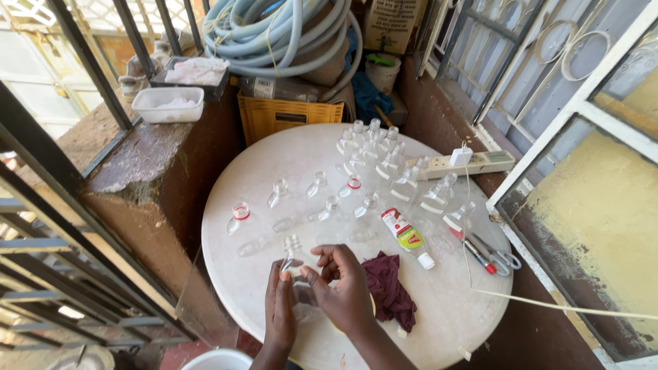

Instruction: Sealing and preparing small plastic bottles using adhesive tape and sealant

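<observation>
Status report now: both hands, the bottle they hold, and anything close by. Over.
Left hand and right hand both grip on small clear plastic bottle. Dark maroon crumpled cloth beside right hand. Round white table, many clear bottles beyond.

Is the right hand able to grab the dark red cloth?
Probably yes. The right hand is busy on a clear bottle, but the cloth lies right beside it on the table, nothing between.
</observation>
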